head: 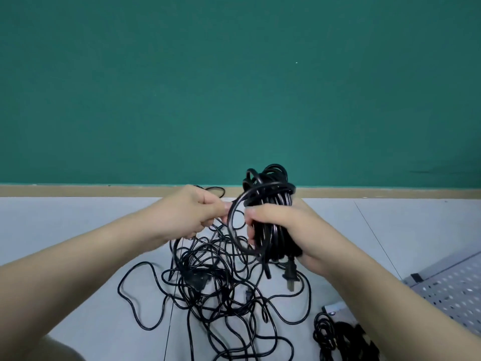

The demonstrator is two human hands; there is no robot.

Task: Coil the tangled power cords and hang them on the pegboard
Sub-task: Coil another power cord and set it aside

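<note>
We list, raised at centre, a coiled bundle of cord (270,204) gripped in the right hand (281,230), with its plug (289,276) hanging below the hand. Just left of it, the left hand (192,212) pinches a loop of cord (231,222) that runs to the bundle. Below both hands, on the floor (78,230), lies the tangled heap of cords (213,290). At lower right, a second coiled cord (343,340) lies beside the pegboard (453,290), which lies at the far right. Behind all, the wall (234,87) meets the floor.

No readable text or labels.
</note>
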